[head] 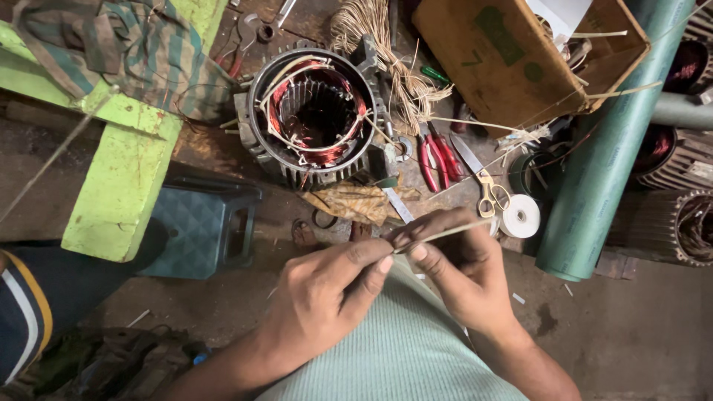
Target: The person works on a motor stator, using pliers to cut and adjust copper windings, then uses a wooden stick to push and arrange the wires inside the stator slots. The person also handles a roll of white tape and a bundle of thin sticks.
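Bamboo-coloured thin strip point(444, 233) sits pinched between both hands just below frame centre; left hand point(327, 293) has thumb and forefinger closed on its near end, right hand point(460, 267) has fingers clamped around it further along, free tip poking out toward 3 o'clock. Hands touch each other, held over the person's pale green lap. At 12 o'clock from the hands, well apart, motor stator point(316, 111) stands open end up, copper windings showing inside, loose pale strips draped on its rim. Crumpled brown cloth point(356, 202) lies between stator and hands, near the right fingers. At 1 o'clock: red-handled pliers point(434, 157), scissors point(483, 182) and white tape roll point(521, 216), packed close, tape roll just beside the strip's tip. Bundle of pale strips point(386, 52) lies beside the stator's right edge. Cardboard box point(512, 52) fills the 1–2 o'clock corner; green rolled sheet point(609, 148) runs diagonally down the right side, closing that edge. Lime-green wooden bench point(122, 178) at 10 o'clock, teal plastic stool point(197, 230) just under it at 9 o'clock. Bare floor at 4 o'clock and 7 o'clock gives the only free room.
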Available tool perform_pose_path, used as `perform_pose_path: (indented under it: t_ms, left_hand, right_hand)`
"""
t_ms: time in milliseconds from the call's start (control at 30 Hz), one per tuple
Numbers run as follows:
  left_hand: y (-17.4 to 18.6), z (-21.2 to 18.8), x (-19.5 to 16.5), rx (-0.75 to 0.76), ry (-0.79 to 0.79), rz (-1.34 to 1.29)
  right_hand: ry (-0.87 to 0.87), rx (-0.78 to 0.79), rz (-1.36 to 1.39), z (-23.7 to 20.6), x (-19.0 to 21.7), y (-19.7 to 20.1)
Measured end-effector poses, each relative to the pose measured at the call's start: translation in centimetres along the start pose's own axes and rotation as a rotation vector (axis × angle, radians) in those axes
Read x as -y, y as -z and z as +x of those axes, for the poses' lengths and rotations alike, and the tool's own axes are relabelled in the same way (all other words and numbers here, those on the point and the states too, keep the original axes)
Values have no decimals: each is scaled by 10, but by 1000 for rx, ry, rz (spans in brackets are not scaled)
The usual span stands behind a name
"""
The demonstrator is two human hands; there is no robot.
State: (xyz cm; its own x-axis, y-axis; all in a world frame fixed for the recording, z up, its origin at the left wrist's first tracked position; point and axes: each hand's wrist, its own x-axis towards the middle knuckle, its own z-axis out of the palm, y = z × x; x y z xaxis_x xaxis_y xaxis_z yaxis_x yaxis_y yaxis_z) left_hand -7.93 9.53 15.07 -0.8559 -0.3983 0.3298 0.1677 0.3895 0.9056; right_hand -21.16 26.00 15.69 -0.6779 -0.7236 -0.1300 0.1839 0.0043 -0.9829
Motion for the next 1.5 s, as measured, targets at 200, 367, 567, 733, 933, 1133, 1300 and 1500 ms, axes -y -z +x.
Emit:
perform_pose_path:
  t_ms: [200, 367, 567, 733, 933, 1133, 1300, 1500]
  left_hand:
    - [3, -2, 9, 115, 4, -268]
    - [23, -9, 18, 262, 142, 48]
    - [5, -12, 25, 311, 201, 136]
    - [6, -11, 19, 375, 266, 204]
    - [15, -11, 18, 115, -165, -6]
    - [0, -15, 26, 98, 104, -280]
    - [6, -19, 24, 117, -149, -92]
    - [12, -19, 25, 74, -335, 171]
  right_hand:
    - [92, 210, -176, 5, 0, -1]
    - [109, -25, -90, 15, 4, 13]
    - [44, 236, -282, 19, 7, -3]
    - [268, 353, -458, 21, 18, -3]
    - [176, 209, -363, 11, 22, 8]
    - [235, 273, -618, 13, 18, -11]
    - [203, 202, -277, 10, 24, -11]
    - [581, 454, -439, -10, 43, -3]
